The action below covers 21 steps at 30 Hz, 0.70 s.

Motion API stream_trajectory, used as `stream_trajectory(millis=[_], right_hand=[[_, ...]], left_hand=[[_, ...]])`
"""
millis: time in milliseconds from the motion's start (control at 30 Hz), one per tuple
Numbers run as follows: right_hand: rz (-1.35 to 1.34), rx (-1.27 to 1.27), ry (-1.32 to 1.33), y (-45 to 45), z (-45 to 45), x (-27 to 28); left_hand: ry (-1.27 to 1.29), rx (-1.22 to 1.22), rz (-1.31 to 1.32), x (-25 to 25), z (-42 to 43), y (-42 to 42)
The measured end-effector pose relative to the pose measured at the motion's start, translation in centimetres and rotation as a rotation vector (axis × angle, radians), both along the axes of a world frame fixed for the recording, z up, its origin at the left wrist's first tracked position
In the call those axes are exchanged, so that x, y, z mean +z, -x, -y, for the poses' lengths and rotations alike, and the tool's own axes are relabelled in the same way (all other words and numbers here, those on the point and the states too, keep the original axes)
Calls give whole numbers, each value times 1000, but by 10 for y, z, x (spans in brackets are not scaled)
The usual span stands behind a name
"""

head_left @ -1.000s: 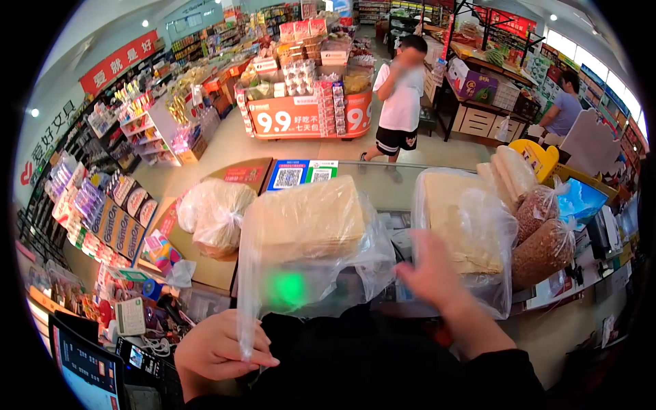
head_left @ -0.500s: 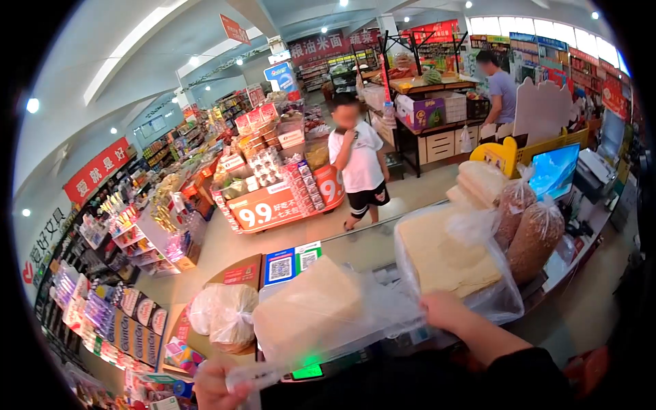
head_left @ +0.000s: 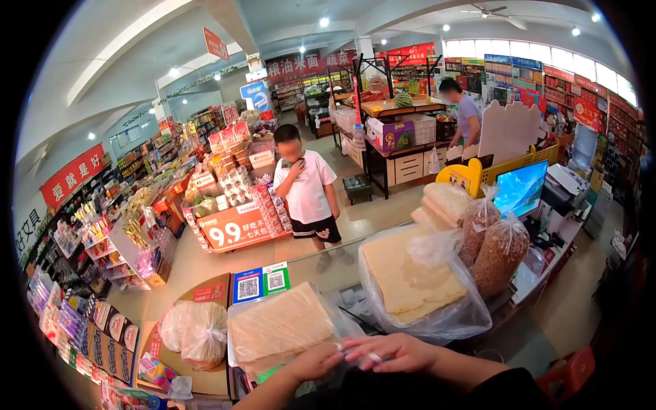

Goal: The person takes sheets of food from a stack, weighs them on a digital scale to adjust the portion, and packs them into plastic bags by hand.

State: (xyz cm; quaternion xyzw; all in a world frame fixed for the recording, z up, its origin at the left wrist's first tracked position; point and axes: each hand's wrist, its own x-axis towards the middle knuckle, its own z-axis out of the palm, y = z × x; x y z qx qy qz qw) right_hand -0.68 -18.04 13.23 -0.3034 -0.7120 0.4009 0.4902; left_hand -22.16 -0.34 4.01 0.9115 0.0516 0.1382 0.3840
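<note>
A clear plastic bag [head_left: 342,325] holding a stack of flat beige sheets [head_left: 280,326] lies on the counter in front of me. My left hand [head_left: 320,361] is at the bag's near right corner, fingers curled on the film. My right hand [head_left: 395,352] meets it there from the right, its fingertips at the gathered film and a ring on one finger. Their fingertips nearly touch, and part of the film between them is hidden. Beyond my right hand sits a larger open bag [head_left: 471,316] with a thick stack of similar sheets [head_left: 413,277].
Two tall bags of brown food [head_left: 502,253] stand right of the large stack, near a monitor [head_left: 521,188]. Left are knotted bags [head_left: 198,333] and QR code signs [head_left: 261,283]. A person in a white shirt [head_left: 306,188] stands across the counter; another person [head_left: 468,116] is farther back.
My hands have come together at the bag's edge from wide apart, and the stretched film has slackened. The view has shifted; the person in white has raised their head.
</note>
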Motion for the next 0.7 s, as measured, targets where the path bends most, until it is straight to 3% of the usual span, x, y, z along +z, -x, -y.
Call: stream_trajectory(millis=[67,133,200,267,333,400,433,500,567,633,667,700], right_hand=[[-110,196,145,2,-21,-15],[-216,161,347,22,-46,-24],[-130,112,211,56,-72,-16],[-117,136,-246,91,-91,-24],[-70,154,-311,102,-88,-28],[5,208,-263,104,-93,-26],[61,242,-176,103,-97,-24],[249,368,272,96,-107,-21],[74,335,341,99,-102,-9],[159,253,544,94,-106,-11],[27,271,646,88,-112,-22],[69,228,574,83,-115,-21]], left_hand=[[484,272,-72,46,6,22],[209,342,140,94,14,42],[-105,287,239,138,34,51],[-441,108,221,169,65,44],[-421,-3,183,184,77,37],[-359,-53,261,171,67,54],[-264,90,294,157,55,71],[-59,383,363,134,48,105],[91,556,224,136,58,102],[7,488,129,119,58,102],[-85,499,116,121,62,102],[-43,416,134,124,66,104]])
